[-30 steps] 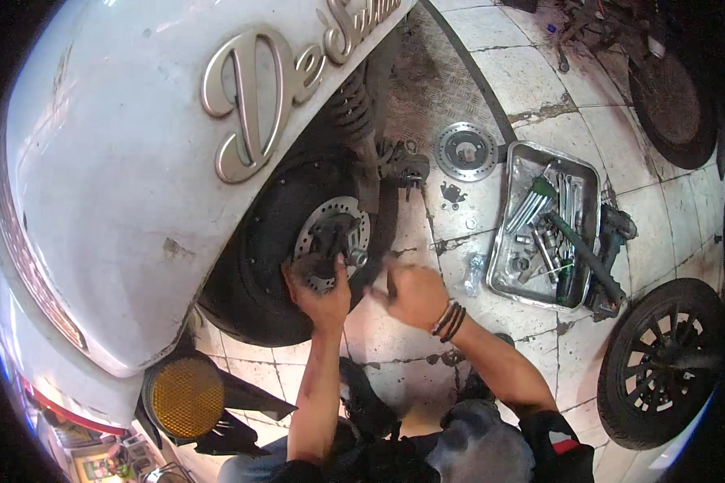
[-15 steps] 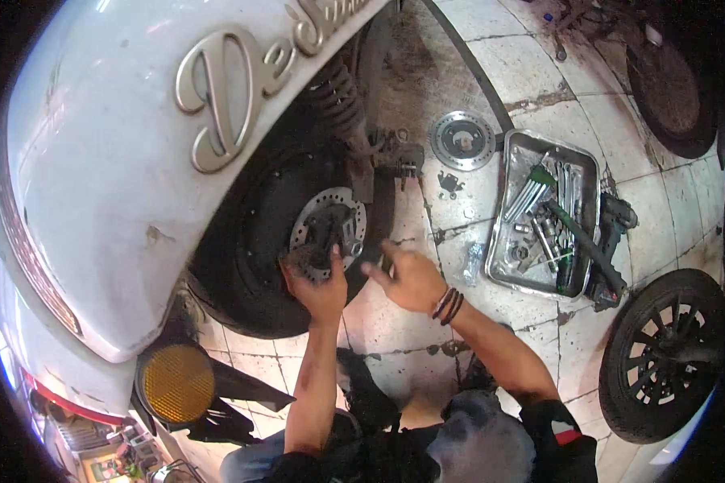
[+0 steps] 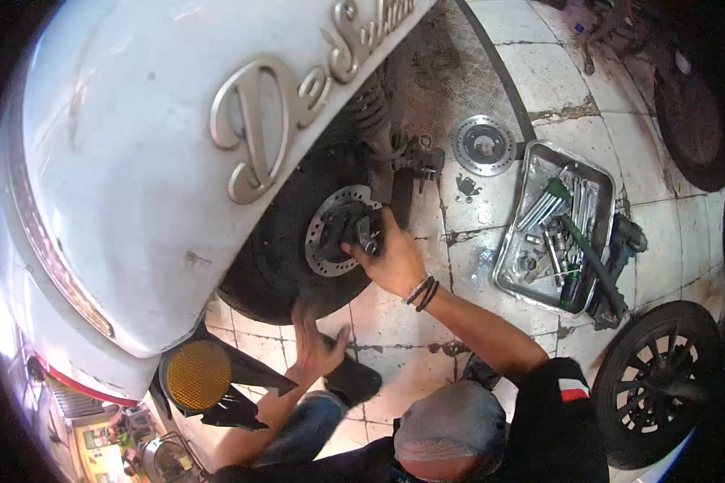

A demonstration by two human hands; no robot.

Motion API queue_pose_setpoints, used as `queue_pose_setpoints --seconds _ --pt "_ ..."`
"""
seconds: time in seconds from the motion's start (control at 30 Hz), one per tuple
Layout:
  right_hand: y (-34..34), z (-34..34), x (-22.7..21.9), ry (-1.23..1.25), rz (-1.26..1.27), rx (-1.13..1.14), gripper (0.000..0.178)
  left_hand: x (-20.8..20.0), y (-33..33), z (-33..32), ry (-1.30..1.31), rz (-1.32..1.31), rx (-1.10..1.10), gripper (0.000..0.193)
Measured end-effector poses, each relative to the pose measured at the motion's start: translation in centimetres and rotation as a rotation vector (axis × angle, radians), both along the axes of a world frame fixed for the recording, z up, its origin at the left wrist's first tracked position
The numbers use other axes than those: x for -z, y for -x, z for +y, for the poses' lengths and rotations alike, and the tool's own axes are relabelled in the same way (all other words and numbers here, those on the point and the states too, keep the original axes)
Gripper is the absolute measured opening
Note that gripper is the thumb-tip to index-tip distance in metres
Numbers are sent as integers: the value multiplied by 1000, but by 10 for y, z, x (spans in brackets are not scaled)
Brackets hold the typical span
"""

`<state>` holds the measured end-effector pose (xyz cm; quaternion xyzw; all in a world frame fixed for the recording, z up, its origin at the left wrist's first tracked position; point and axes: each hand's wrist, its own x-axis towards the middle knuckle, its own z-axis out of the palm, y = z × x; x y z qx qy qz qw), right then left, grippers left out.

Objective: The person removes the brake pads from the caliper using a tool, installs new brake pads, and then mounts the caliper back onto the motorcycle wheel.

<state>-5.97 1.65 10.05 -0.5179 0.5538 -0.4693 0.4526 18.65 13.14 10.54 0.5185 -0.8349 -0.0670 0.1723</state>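
Starting at the left edge: a white scooter body panel [image 3: 137, 161] fills the upper left and hides the upper part of the wheel beneath it; raised chrome lettering [image 3: 298, 105] runs across it. Below the panel an amber round reflector [image 3: 197, 374] sits on a black bracket, partly cut by the dark fisheye rim. The black tyre [image 3: 274, 266] shows only its lower arc, the remainder being covered by the panel. The left hand [image 3: 318, 342] is blurred, fingers loosely spread, just below the tyre's lower edge; whether it touches the rubber cannot be told, and it holds nothing visible. On the wheel the perforated brake disc [image 3: 330, 233] is visible, its centre masked by dark parts. The right hand [image 3: 391, 258] is at the disc's right side, fingers curled and pinched on a small dark metal part [image 3: 368, 237] at the hub; what that part is cannot be made out. Dark bands circle that wrist. Further right on the tiled floor [image 3: 475, 201] lies a loose round metal disc [image 3: 483, 145], then a metal tray [image 3: 515, 274] of hand tools, jumbled and individually hard to separate. At lower right a black spoked wheel [image 3: 656, 382] is partly cut off. A grey cap [image 3: 451, 427] sits at bottom centre.
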Motion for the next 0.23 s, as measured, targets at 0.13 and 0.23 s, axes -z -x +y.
queue_pose_setpoints --seconds 0.13,0.23 --pt "-4 5 12 63 -11 97 62 -37 -86 12 -403 -407 601 42" --pt "-13 4 -3 105 -134 23 66 -61 -223 1 -831 -313 -40 47"
